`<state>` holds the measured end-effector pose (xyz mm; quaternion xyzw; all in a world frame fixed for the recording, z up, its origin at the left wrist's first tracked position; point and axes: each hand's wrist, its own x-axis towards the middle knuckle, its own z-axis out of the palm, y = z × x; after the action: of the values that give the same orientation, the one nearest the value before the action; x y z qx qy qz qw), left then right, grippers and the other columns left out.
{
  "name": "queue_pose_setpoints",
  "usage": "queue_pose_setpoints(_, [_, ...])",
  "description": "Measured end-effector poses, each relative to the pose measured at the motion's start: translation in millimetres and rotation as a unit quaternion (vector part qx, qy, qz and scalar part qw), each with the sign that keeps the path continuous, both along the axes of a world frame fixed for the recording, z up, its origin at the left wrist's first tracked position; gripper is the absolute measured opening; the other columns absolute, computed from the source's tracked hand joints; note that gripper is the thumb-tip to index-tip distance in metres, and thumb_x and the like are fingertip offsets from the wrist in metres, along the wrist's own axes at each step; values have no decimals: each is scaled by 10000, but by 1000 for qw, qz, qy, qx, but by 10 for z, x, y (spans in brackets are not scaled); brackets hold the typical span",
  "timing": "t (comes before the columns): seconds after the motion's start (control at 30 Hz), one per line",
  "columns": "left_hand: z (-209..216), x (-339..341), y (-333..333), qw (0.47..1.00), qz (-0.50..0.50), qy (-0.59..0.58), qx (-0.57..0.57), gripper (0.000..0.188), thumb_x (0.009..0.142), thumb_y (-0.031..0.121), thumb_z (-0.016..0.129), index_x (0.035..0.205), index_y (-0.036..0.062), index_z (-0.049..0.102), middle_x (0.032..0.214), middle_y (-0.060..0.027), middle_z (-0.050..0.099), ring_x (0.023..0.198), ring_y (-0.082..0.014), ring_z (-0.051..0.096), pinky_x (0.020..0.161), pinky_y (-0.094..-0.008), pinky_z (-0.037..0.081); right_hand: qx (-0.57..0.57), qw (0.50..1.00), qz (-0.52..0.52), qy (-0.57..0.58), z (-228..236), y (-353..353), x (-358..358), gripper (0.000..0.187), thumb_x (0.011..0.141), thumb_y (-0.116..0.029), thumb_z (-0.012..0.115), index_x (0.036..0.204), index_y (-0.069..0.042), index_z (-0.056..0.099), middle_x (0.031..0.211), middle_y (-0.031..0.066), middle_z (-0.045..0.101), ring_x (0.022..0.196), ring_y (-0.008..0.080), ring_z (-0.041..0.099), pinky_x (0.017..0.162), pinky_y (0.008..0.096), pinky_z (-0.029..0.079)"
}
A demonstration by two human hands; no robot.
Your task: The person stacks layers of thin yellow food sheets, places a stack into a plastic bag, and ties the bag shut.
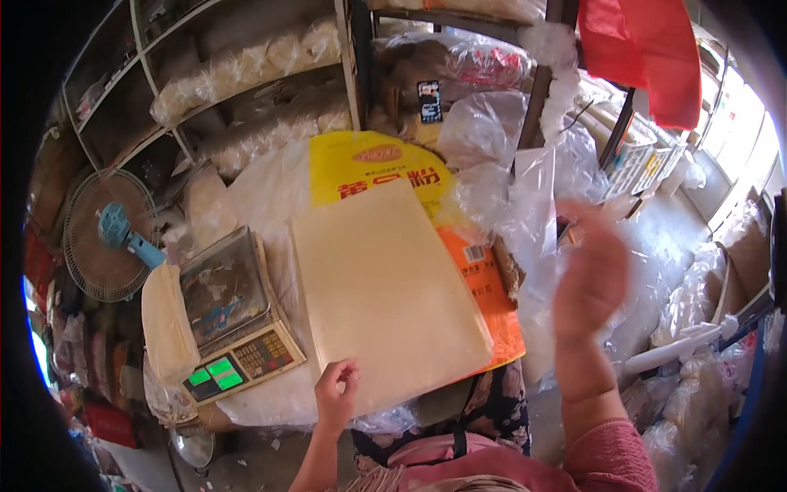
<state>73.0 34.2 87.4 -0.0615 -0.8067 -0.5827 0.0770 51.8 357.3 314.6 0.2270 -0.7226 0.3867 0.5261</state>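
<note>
A stack of thin cream-coloured sheets (385,283) lies in front of me on a covered table. My left hand (338,392) is at its near left corner, fingers curled in and thumb close to them. Whatever it may pinch there does not show. Raised to the right of the stack, my right hand (592,275) is smeared by motion. Beside its fingers a clear plastic bag (533,193) stands up; whether they touch is unclear. A digital scale (234,307) sits left of the stack, with a folded cream bundle (168,324) along its left side.
Under the sheets lie a yellow printed sack (373,168) and an orange one (492,299). A fan (111,234) stands at the left. Shelves (246,98) with bagged goods rise behind. Red cloth (643,57) hangs at upper right, above a white plastic basket (635,172).
</note>
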Motion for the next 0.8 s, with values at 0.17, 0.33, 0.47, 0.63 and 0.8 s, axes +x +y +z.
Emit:
queue_pose_setpoints(0.17, [20, 5, 55, 999, -39, -17, -14, 198, 869, -6, 614, 1064, 4, 647, 917, -68, 657, 773, -140, 633, 709, -267, 515, 180, 940, 50, -284, -1525, 262, -1110, 507, 842, -51, 635, 1325, -40, 483, 1116, 180, 645, 995, 360, 639, 853, 438, 499])
queue_pose_setpoints(0.33, [-36, -10, -13, 999, -18, -45, -14, 203, 868, -8, 610, 1067, 9, 646, 911, -80, 653, 782, -147, 655, 722, -267, 523, 282, 774, -109, -556, -1633, 751, -2107, 663, 875, -150, 573, 1481, -95, 308, 1389, 217, 481, 1198, 365, 540, 1018, 414, 433])
queue_pose_setpoints(0.47, [-175, -153, 23, 999, -18, -44, -15, 204, 859, -16, 609, 1058, 7, 645, 919, -86, 654, 779, -150, 653, 717, -265, 524, 78, 910, -142, -383, -1905, 1574, -3020, 641, 895, -177, 557, 1463, -12, 309, 1406, 281, 438, 1243, 397, 498, 1038, 438, 405])
queue_pose_setpoints(0.63, [-72, -243, 72, 998, -21, -49, -15, 210, 851, -24, 610, 1056, 7, 646, 915, -81, 656, 778, -147, 648, 708, -257, 520, 89, 793, -135, -587, -2384, 1383, -3166, 619, 939, -309, 532, 1416, 42, 348, 1402, 299, 432, 1258, 410, 481, 1032, 430, 403])
queue_pose_setpoints(0.8, [-36, -221, 79, 999, -39, -30, -20, 209, 854, -30, 609, 1056, 2, 647, 917, -80, 656, 768, -138, 647, 692, -247, 513, 84, 763, -189, -613, -2177, 1297, -3003, 581, 926, -326, 543, 1375, 16, 403, 1353, 260, 494, 1200, 420, 520, 1010, 441, 421])
